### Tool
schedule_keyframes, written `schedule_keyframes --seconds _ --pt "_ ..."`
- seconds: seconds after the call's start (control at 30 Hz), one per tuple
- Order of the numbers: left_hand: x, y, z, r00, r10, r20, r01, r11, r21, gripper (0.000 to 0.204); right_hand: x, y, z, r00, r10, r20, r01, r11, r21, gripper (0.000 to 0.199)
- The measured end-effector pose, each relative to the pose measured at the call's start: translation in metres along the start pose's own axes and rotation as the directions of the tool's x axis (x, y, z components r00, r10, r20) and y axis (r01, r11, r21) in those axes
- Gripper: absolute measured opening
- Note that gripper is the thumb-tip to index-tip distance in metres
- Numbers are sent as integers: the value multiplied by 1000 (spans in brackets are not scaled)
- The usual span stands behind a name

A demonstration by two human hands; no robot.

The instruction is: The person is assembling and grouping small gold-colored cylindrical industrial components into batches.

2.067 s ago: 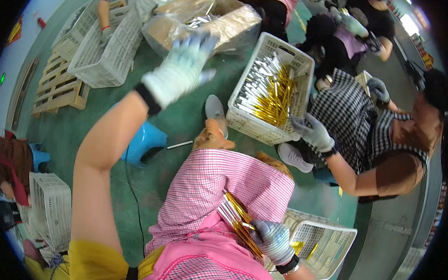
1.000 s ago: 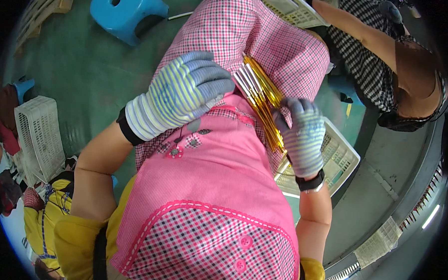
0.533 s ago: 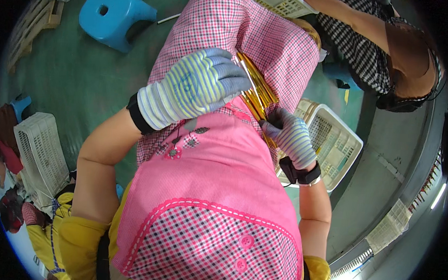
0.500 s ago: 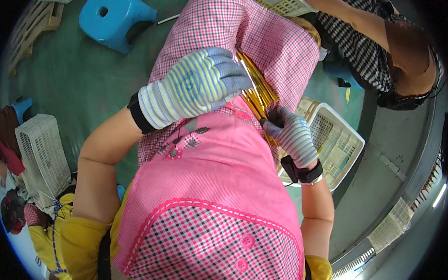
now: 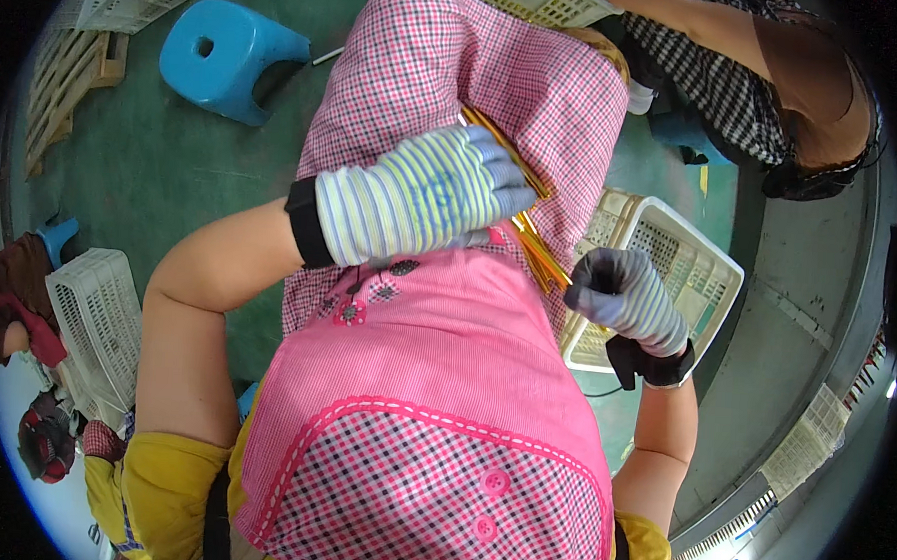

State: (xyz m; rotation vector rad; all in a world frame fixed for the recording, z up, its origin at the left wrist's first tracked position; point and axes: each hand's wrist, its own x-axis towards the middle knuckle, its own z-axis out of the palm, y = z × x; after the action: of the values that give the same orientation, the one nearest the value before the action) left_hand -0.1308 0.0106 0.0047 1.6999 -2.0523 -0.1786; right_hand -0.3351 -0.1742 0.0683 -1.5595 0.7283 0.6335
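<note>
A bundle of thin golden sticks [image 5: 530, 239] lies across my lap on the pink checked apron [image 5: 537, 94]. My left hand [image 5: 422, 194], in a striped work glove, lies flat over the upper part of the bundle and presses it down. My right hand [image 5: 623, 293], gloved too, is closed in a fist on the bundle's lower end at my right hip. Most of the sticks are hidden under the two hands and the apron folds.
A blue plastic stool [image 5: 228, 55] stands on the green floor at upper left, by a wooden pallet [image 5: 72, 83]. White plastic crates are at my right [image 5: 689, 280], far left [image 5: 91, 329] and top [image 5: 541, 2]. A person in a black checked shirt [image 5: 748, 73] sits at upper right.
My left hand came down from reaching toward the far crates onto the sticks in my lap. My right hand slid down the bundle and closed on its lower end.
</note>
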Motion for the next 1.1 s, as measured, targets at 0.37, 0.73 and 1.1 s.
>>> schedule_keyframes --seconds 0.37,0.73,1.1 --pt "21 -15 -60 989 111 103 -145 887 438 35 30 -55 38 983 -176 53 156 952 262 30" --pt "-3 26 -115 394 5 919 885 270 -380 38 2 -64 45 539 -750 384 496 -85 -864 20" --pt "-6 13 -88 892 -203 404 285 946 -153 26 17 -46 27 782 -614 108 508 527 -682 21"
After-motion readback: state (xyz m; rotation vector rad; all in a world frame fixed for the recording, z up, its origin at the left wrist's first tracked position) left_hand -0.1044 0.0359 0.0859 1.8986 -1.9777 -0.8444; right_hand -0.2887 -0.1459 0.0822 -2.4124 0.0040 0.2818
